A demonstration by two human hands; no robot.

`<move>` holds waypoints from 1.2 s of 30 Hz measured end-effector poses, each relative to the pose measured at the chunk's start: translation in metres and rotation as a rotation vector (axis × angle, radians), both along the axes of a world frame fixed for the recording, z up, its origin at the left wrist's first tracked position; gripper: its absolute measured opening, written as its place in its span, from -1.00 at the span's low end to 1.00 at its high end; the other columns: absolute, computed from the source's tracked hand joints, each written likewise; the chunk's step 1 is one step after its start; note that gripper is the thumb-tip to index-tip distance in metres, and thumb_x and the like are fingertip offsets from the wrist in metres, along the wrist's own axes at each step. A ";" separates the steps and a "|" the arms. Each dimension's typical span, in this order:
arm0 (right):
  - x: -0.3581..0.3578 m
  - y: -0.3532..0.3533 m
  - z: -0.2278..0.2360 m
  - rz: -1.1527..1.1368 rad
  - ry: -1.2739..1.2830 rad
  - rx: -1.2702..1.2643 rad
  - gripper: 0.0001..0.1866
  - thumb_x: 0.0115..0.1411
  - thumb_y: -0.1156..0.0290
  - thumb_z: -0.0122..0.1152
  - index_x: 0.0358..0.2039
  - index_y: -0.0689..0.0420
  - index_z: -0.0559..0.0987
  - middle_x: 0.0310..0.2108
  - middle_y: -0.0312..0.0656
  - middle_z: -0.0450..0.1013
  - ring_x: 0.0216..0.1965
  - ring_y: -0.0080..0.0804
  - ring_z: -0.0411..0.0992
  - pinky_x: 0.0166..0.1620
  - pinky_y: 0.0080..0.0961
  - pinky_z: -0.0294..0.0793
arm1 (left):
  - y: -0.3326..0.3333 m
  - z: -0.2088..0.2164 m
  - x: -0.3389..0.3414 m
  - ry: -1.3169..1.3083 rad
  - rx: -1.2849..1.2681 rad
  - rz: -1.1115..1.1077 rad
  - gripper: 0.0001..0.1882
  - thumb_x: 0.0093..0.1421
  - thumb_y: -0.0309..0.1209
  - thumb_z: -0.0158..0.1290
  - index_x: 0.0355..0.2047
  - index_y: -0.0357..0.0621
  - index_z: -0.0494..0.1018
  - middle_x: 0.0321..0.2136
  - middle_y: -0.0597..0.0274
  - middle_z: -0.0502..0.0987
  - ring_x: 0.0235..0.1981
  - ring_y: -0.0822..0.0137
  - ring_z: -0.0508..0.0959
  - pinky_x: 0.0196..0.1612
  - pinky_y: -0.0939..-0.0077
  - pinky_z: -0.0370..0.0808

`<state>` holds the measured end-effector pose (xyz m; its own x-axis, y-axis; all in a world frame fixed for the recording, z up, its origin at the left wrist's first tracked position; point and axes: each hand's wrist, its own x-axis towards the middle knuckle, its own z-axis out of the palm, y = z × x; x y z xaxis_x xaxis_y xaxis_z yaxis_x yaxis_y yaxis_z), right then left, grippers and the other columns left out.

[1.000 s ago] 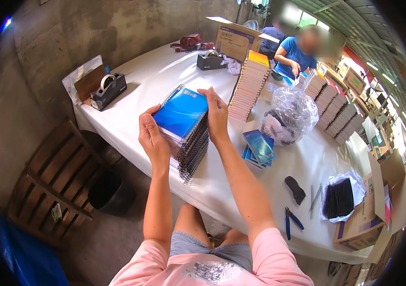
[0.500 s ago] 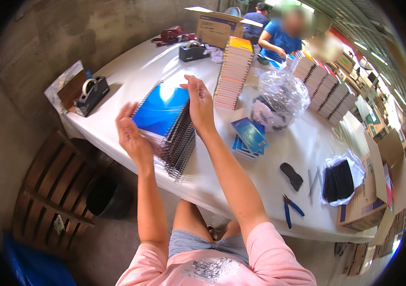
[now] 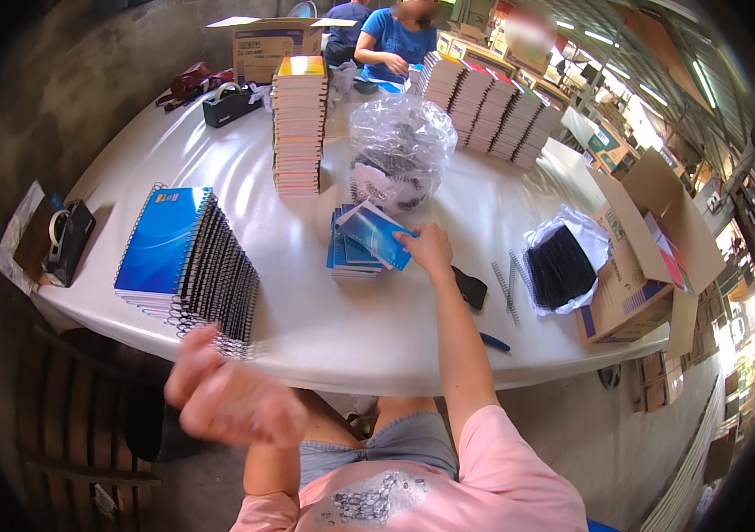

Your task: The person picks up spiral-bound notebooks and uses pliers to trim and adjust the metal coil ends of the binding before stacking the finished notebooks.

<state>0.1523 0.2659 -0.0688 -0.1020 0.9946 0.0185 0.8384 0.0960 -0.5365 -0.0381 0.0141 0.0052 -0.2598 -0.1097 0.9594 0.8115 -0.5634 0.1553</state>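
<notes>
My right hand [image 3: 431, 248] pinches the near right edge of a blue-covered booklet [image 3: 379, 238], which lies tilted across the top of a small pile of blue-covered booklets [image 3: 344, 261]. My left hand [image 3: 231, 390] is raised in front of the table's near edge, blurred by motion. Its fingers look loosely curled and apart, with nothing visible in them. Just beyond it stands a stack of blue spiral-bound notebooks [image 3: 165, 238], their black coils fanned out toward me. The left hand overlaps the stack's lowest coils in view; I cannot tell whether it touches them.
Behind the pile sits a clear plastic bag of black coils [image 3: 400, 151]. Tall notebook stacks [image 3: 298, 133] stand farther back, near a person in blue [image 3: 391, 44]. Loose coils [image 3: 509, 288], pliers [image 3: 494, 342], black coils on wrapping [image 3: 562, 269], and an open carton [image 3: 630, 306] lie right; a tape dispenser [image 3: 69, 244] stands left.
The view has swung right. Both hands have left the notebook stack: my right hand has moved to the booklet pile and gripped the top booklet, and my left has drawn back toward me.
</notes>
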 end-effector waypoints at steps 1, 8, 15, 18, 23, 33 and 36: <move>0.005 -0.005 0.004 -0.068 0.097 0.085 -0.60 -0.03 0.00 0.31 -0.47 0.13 0.64 -0.67 -0.17 0.51 -0.56 -0.34 0.50 -0.43 -0.38 0.43 | 0.007 -0.004 0.017 -0.089 -0.139 -0.226 -0.61 0.21 -0.27 -0.13 0.00 -0.16 0.21 0.00 0.03 0.21 0.04 0.11 0.25 0.08 0.15 0.26; -0.008 -0.124 0.023 0.124 0.689 0.178 -0.69 0.07 0.17 0.30 -0.41 0.20 0.61 -0.61 -0.16 0.53 -0.62 -0.55 0.43 -0.46 -0.57 0.40 | 0.069 -0.063 0.053 -1.296 -0.782 -1.032 -0.46 0.18 -0.26 0.10 0.08 -0.24 0.20 -0.01 0.13 0.34 -0.02 0.39 0.36 0.06 0.38 0.27; 0.120 -0.066 -0.018 -0.190 0.117 0.590 -0.49 0.05 0.14 0.26 0.00 0.05 0.43 -0.06 -0.05 0.40 0.02 -0.14 0.33 -0.03 -0.19 0.35 | 0.050 -0.040 0.022 0.213 -1.307 -0.221 -0.74 0.02 -0.44 0.15 -0.24 -0.05 0.40 -0.36 0.20 0.52 -0.18 0.19 0.49 0.11 -0.02 0.16; 0.175 -0.036 -0.037 -0.494 -0.273 0.219 -0.36 0.01 0.04 0.27 0.08 -0.03 0.36 0.14 -0.04 0.16 0.18 0.00 0.09 -0.05 0.15 0.26 | 0.049 -0.064 0.040 0.550 -1.360 -0.083 -0.77 0.00 -0.44 0.15 -0.32 -0.03 0.38 -0.34 0.25 0.50 -0.08 0.25 0.44 0.13 -0.36 -0.15; 0.206 -0.011 -0.073 -0.208 -0.429 0.341 -0.57 0.14 0.31 0.12 0.06 -0.06 0.36 -0.15 0.02 0.41 -0.08 0.07 0.38 -0.08 -0.07 0.38 | 0.047 -0.085 0.056 0.517 -1.257 0.124 -0.65 -0.03 -0.15 0.19 -0.36 -0.06 0.36 -0.24 0.28 0.42 -0.01 0.22 0.35 0.09 -0.46 -0.26; 0.199 -0.030 0.000 -0.178 -0.400 0.435 -0.57 0.18 0.52 -0.03 0.09 0.00 0.39 -0.37 0.09 0.44 -0.26 0.12 0.42 -0.16 -0.10 0.39 | 0.056 -0.121 0.081 0.116 -0.925 0.238 -0.38 -0.38 0.10 0.28 -0.47 -0.06 0.32 -0.29 0.23 0.29 -0.11 0.11 0.27 -0.03 -0.32 0.00; 0.162 -0.070 0.024 -0.004 -0.157 0.565 -0.65 0.24 0.48 -0.04 0.04 0.05 0.46 -0.49 -0.12 0.38 -0.40 -0.19 0.37 -0.26 -0.33 0.35 | 0.060 -0.121 0.085 0.127 -0.921 0.263 -0.45 -0.41 -0.01 0.28 -0.49 -0.03 0.32 -0.29 0.23 0.30 -0.17 0.14 0.28 -0.05 -0.23 0.06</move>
